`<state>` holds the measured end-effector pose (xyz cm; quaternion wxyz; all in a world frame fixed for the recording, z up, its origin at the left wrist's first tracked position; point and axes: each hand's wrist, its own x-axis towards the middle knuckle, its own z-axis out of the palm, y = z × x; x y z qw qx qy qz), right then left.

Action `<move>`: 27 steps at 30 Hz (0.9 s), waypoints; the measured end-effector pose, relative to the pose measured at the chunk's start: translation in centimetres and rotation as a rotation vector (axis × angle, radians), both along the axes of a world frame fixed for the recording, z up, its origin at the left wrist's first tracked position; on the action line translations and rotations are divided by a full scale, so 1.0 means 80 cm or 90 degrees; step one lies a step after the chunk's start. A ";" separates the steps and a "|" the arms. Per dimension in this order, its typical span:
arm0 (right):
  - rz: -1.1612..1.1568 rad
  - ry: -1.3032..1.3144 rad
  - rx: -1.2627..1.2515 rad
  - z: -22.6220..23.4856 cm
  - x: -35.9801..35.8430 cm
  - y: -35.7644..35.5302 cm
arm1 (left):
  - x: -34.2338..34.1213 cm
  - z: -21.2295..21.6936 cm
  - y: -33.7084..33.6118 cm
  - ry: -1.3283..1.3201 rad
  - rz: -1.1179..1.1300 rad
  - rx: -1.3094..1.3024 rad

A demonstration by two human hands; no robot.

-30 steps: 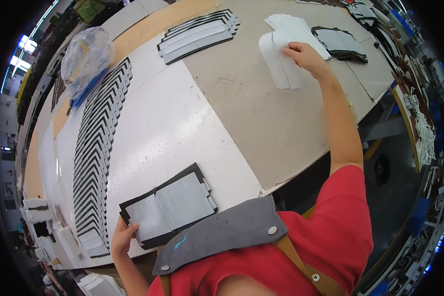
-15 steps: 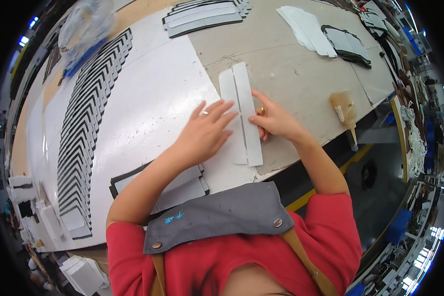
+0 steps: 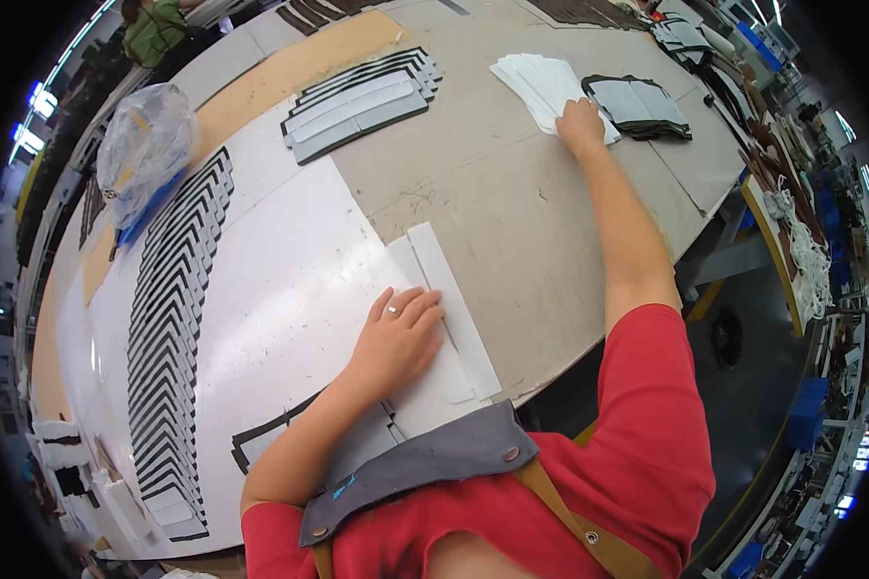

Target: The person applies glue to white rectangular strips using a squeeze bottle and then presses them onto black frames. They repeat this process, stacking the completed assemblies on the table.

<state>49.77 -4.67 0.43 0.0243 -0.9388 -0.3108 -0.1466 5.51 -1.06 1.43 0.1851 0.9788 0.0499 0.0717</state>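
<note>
Unclenched and grasping nothing, the left hand (image 3: 398, 340) lies over the white panel (image 3: 465, 333), which sits left of the fan of white sheets (image 3: 539, 89) and nearer the body; whether the right hand (image 3: 581, 125), at that fan's near right side, pinches anything cannot be told; good handling probably means separating one sheet cleanly, without nudging the dark-edged stack (image 3: 637, 101) just right of the fan; the right arm stretches out nearly straight toward the fan; the left arm is bent, palm down.
</note>
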 end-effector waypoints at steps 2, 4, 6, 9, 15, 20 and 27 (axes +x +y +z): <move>0.009 -0.008 -0.094 -0.007 0.004 0.008 | -0.003 0.002 0.001 0.009 -0.003 -0.006; 0.049 -0.056 -0.184 -0.007 0.005 0.017 | -0.003 0.007 0.005 0.013 -0.015 0.007; 0.052 -0.029 -0.173 -0.006 0.000 0.013 | -0.007 0.006 0.008 0.017 -0.032 0.006; 0.048 0.137 0.018 0.011 -0.017 0.000 | -0.010 0.007 0.011 0.015 -0.037 -0.039; 0.202 0.542 0.430 0.027 -0.123 -0.049 | 0.028 0.026 0.016 -0.117 0.055 -0.316; 0.257 0.626 0.499 0.057 -0.283 -0.086 | 0.090 0.034 0.004 -0.074 0.234 -0.775; 0.212 0.871 0.740 0.037 -0.321 -0.124 | 0.089 0.025 -0.008 -0.060 0.247 -0.883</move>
